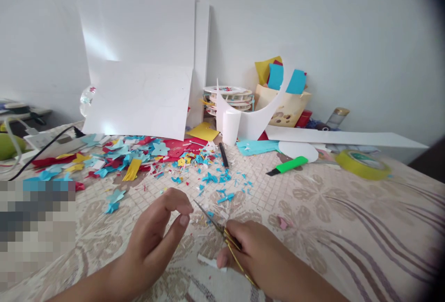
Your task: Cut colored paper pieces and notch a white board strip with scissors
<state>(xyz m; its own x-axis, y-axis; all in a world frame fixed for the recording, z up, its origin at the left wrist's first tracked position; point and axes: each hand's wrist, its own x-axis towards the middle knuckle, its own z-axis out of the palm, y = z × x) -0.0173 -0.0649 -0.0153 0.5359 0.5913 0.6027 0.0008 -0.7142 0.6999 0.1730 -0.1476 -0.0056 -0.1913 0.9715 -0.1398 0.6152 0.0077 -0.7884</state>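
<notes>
Right, my right hand (259,258) grips the scissors (222,234) near the bench's front edge, blades parted a little, their long axis running from that hand up and left toward my left hand (156,237), which sits just beside the tips, thumb and forefinger pinched almost together; whether they hold a scrap I cannot tell. Paper scraps (146,153) lie further back, and I read no writing on the yellow tape roll (363,165)

1. Scissors (222,232): gold handles, grey blades.
2. Scraps (139,156): blue, red, yellow, white.
3. Cloth (347,228): beige, with a tan flower pattern and brown wavy stripes.
4. Knife (288,165): bright green, black tip.
5. Tape (363,165): yellow roll.
6. Sheets (139,98): plain white.
7. Pen (224,155): black.
</notes>
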